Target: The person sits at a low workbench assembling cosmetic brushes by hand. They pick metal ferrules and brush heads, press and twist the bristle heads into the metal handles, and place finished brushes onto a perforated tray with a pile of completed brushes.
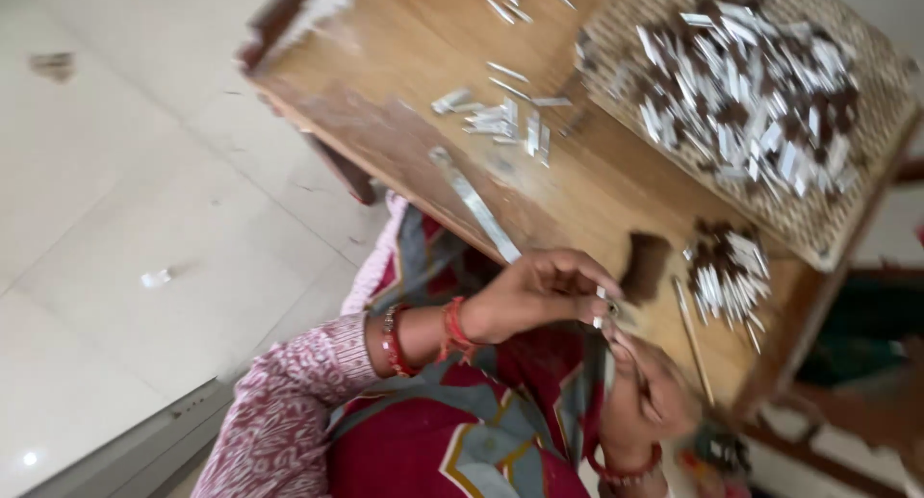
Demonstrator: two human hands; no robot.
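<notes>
Two hands are meeting at the counter's point(404, 142) near edge: left hand point(539, 291) and right hand point(650, 392) fingers are pinching one small white stick point(603, 310), standing roughly upright between them; the brown pile point(647, 265) is lying just beyond.

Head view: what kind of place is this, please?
Probably a home workplace for hand assembly. A worn wooden table stands on a pale tiled floor, a woven tray holds many small white-and-brown pieces, and both hands work one piece.
</notes>
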